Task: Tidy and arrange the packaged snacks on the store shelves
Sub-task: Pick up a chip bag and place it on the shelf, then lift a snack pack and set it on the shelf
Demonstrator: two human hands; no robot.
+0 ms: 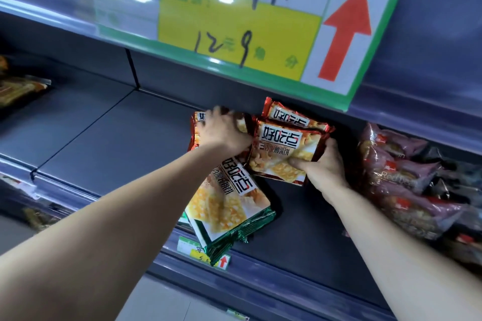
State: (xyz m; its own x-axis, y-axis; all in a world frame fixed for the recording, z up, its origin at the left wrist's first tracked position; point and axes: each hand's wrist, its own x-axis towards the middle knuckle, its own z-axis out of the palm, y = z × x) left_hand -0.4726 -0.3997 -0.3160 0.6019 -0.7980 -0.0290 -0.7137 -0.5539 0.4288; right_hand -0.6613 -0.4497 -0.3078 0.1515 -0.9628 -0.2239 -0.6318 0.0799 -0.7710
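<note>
Currently: right hand (pixel 322 164) clenched round red-edged foil snack packet (pixel 284 151), centre of grey metal shelf (pixel 117 138). Left hand (pixel 221 130) on rear red packet (pixel 198 120); grasp indeterminate. Recommend squaring edges; green-edged packet (pixel 229 206) overhangs lip.

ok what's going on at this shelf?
A person is sorting snack packs on a shelf. The right hand pinches the lower edge of the front red pack. The left hand is on the left red pack, grip blurred. A green-edged pack lies flat, overhanging the shelf's front edge.
</note>
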